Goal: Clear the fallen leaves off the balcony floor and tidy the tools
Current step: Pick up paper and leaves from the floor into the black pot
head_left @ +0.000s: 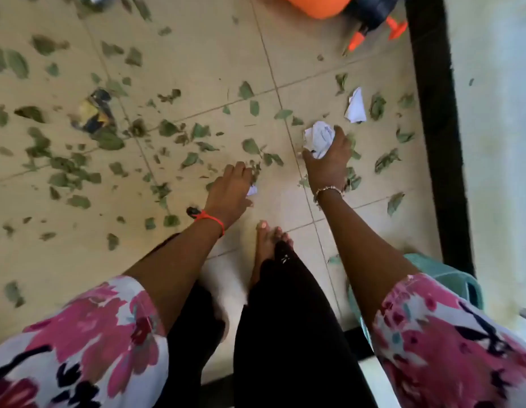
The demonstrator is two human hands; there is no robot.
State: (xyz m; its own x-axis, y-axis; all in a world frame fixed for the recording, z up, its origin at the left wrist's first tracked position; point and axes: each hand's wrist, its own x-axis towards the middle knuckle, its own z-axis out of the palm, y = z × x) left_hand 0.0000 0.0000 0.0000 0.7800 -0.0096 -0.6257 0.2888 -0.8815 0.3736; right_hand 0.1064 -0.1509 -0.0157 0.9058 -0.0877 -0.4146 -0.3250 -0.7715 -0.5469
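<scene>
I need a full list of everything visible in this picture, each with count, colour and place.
floor: one, beige tiles, under everything
leaves: many, green, scattered over the floor
crumpled paper: one, white, gripped by the right hand
paper sheet: one, white, on the floor beyond that hand
paper scrap: one, white, beside the left hand; held or not, unclear
wrapper: one, yellow and dark, among the leaves at left
container: one, orange with a dark part, top edge, blurred
door frame: one, black, along the right side
teal object: one, behind the right arm, kind unclear
foot: one, bare, between the arms
left hand: one, red thread at the wrist, over the leaves
right hand: one, bead bracelet at the wrist
</scene>
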